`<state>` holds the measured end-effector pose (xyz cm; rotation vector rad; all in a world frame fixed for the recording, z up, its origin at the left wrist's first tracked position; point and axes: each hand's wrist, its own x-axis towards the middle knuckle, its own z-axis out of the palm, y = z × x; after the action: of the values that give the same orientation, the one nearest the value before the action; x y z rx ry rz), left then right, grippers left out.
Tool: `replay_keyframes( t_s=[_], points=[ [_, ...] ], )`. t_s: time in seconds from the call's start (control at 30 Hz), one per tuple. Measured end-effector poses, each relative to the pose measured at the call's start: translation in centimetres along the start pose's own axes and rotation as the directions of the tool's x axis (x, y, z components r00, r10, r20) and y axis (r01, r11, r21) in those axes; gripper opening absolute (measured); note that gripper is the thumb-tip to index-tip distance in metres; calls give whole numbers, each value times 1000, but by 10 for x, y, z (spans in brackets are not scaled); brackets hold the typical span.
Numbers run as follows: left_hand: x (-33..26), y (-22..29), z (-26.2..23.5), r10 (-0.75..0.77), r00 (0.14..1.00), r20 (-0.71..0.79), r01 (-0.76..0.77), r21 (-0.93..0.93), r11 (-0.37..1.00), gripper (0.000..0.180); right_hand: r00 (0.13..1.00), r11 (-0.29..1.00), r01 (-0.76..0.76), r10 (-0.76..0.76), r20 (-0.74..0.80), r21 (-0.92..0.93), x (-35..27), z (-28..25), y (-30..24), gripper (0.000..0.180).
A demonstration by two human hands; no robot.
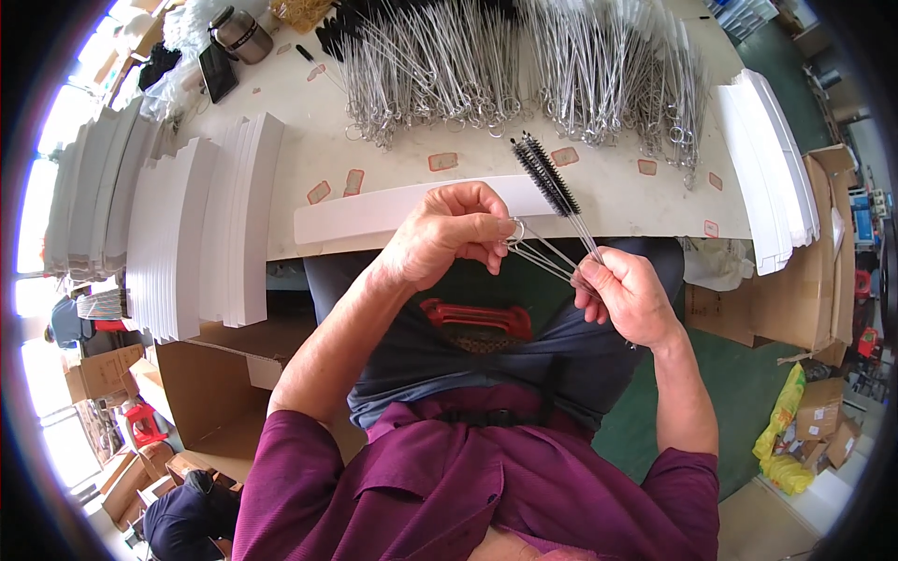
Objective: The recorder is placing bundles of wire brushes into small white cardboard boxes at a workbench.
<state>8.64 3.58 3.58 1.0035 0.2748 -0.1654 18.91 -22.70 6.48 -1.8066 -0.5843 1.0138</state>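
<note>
My right hand (629, 294) is closed around the wire stems of several thin black-bristled tube brushes (546, 176), whose bristle ends point up and away to the left. Silver wire stems with looped ends (529, 249) run from that hand across to my left hand (445, 232). The left thumb and forefinger pinch the ring ends. Both hands are over my lap, just off the table's near edge. Behind them a long narrow white box (365, 217) lies along that edge. How many brushes I hold is hard to make out.
Two heaps of wire brushes (430, 75) (617, 75) fill the far table (398, 168). White folded cartons (210, 224) stand at the left; more white cartons (767, 168) lie at the right. Cardboard boxes (814, 271) flank the table. Another person (192, 519) is at lower left.
</note>
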Motion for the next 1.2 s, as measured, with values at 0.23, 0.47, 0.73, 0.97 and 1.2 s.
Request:
replay_keyframes(
  t_s=[0.23, 0.47, 0.73, 0.97, 1.2],
  points=[
    [-6, 13, -3, 0, 999, -41, 6, 142, 990, 3, 1000, 998, 8, -9, -17, -61, -1, 0, 0, 33],
    [-11, 23, -1, 80, 994, -70, -66, 185, 981, 6, 994, 988, 84, -92, -54, -133, 0, 2, 7, 34],
    [-26, 45, 0, 39, 999, 20, -43, 475, 879, 13, 984, 959, 169, -178, -18, -229, 0, -1, 6, 32],
    [-31, 55, 20, 406, 908, -101, -303, 512, 804, 16, 988, 990, 138, -139, -67, -14, 6, 5, 7, 33],
    [-34, 81, 37, 647, 763, -6, -593, 391, 703, 16, 957, 957, 290, -289, -37, 22, 21, 11, -8, 35]
  ],
)
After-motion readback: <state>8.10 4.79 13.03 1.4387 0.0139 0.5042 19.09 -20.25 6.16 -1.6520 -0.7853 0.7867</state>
